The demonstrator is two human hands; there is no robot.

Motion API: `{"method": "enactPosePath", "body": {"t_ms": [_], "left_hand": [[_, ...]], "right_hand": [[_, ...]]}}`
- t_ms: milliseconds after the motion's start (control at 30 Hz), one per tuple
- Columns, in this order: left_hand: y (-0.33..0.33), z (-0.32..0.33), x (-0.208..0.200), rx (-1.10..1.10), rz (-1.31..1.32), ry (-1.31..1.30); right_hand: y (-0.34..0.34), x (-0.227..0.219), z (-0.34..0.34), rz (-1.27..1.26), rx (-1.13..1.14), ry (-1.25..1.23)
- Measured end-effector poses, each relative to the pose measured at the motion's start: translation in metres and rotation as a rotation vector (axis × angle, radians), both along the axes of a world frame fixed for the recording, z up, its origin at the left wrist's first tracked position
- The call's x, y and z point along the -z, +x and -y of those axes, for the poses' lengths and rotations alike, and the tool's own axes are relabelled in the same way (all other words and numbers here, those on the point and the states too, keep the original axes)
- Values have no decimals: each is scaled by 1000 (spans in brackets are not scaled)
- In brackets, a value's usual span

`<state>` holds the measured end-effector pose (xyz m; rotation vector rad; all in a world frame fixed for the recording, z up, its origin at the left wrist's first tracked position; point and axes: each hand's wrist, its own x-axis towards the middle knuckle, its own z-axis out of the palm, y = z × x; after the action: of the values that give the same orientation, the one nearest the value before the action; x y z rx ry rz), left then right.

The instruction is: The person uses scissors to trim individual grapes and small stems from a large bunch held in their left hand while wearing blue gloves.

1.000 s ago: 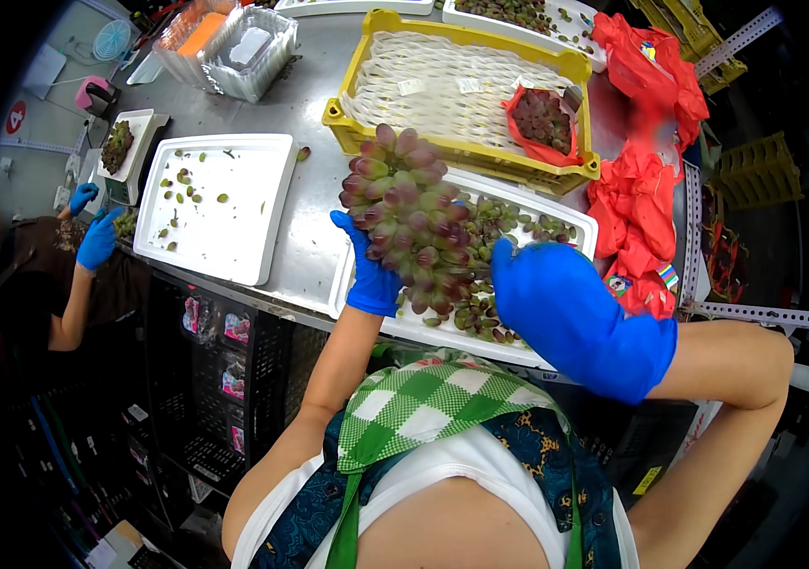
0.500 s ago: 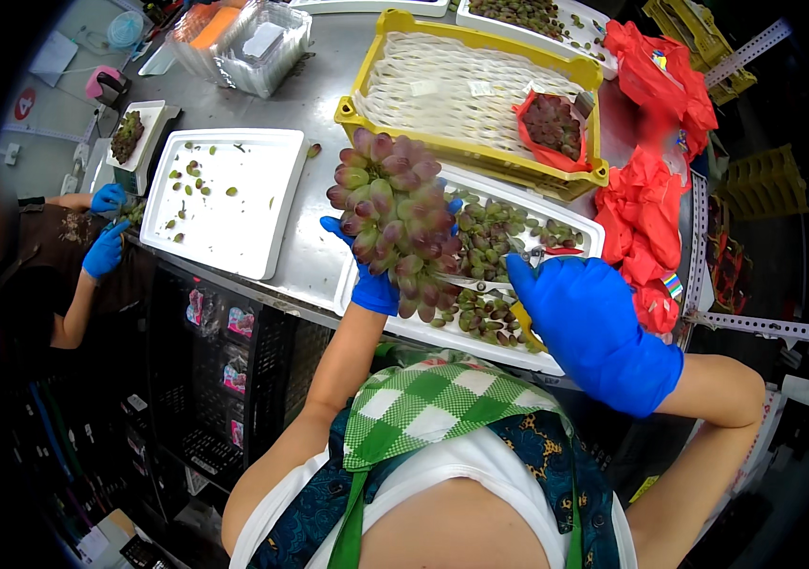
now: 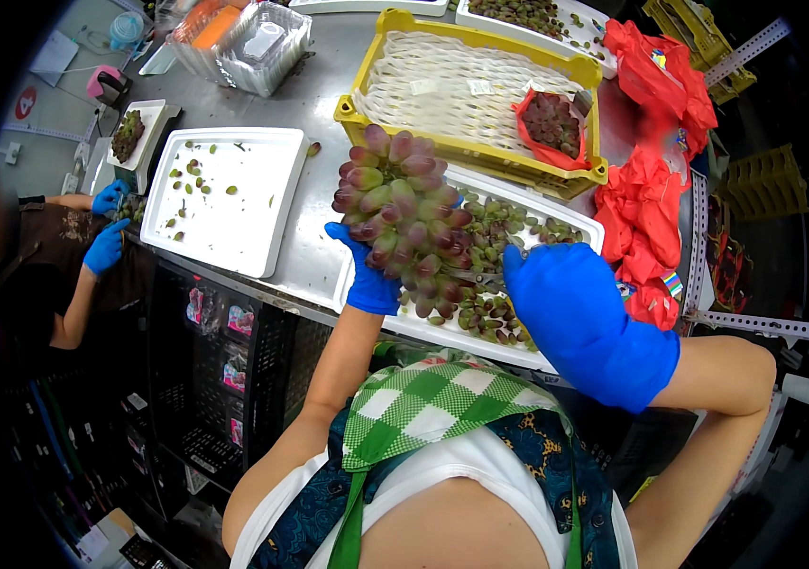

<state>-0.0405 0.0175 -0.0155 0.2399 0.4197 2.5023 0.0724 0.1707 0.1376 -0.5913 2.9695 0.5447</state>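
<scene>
A large bunch of reddish-green grapes (image 3: 395, 204) is held up by my left hand (image 3: 372, 282), blue-gloved, which grips it from below and behind. Most of those fingers are hidden by the grapes. My right hand (image 3: 580, 318), in a blue glove too, is closed around scissors (image 3: 477, 277). Their blades reach the lower right side of the bunch, while the glove covers the handles. Beneath both hands lies a white foam tray (image 3: 509, 356) holding many loose grapes (image 3: 492, 315).
Beyond the tray stands a yellow crate (image 3: 352, 116) with white foam netting and a red-wrapped grape bunch (image 3: 553, 123). Red bags (image 3: 640, 213) lie at right. Another white tray (image 3: 262, 204) and clear plastic boxes (image 3: 267, 52) are leftward. A co-worker's blue-gloved hands (image 3: 104, 248) work at far left.
The grape bunch has turned slightly in my left hand. My right hand has rotated a little, and the scissors' coloured handles no longer show.
</scene>
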Motion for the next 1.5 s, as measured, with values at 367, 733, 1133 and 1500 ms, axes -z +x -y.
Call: {"method": "enactPosePath", "body": {"t_ms": [367, 733, 1133, 1500], "left_hand": [[-1, -4, 0, 44, -201, 227], [0, -2, -19, -265, 108, -278], [2, -7, -15, -60, -77, -87], [10, -14, -19, -11, -119, -136]], "right_hand": [[-2, -2, 15, -10, -73, 278], [5, -21, -7, 18, -22, 37], [-6, -4, -12, -207, -50, 151], [-13, 2, -12, -239, -182, 180]]}}
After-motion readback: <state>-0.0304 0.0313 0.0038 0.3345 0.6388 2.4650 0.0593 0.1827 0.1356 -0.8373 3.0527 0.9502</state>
